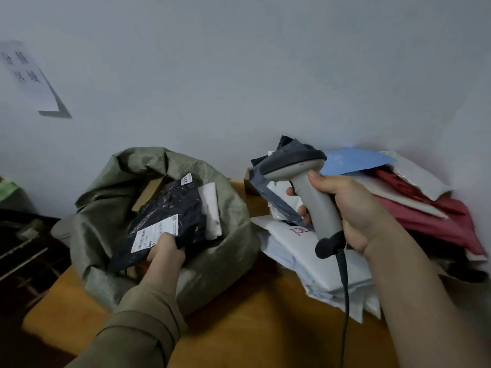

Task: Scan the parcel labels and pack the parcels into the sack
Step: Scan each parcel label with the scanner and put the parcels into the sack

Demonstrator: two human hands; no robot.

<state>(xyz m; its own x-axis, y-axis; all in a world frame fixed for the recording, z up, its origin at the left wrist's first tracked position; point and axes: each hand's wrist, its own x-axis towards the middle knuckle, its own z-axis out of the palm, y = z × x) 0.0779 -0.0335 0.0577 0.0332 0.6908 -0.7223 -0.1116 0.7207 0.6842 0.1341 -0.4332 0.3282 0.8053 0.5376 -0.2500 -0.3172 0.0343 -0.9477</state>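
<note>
A parcel sorting room: a woven sack (218,251), heaped mailers (318,266), a barcode scanner (305,181), and a wall sign (25,75).

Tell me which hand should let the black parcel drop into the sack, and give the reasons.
Left. The left hand already grips the black parcel over the open mouth of the sack, so it probably only needs to release. The right hand grips the scanner over the parcel pile.

Orange-brown wooden table (255,328) is set against the wall. An open green woven sack (212,272) is stood on it at left. A pile of mailer parcels (332,277) is heaped at right.
</note>
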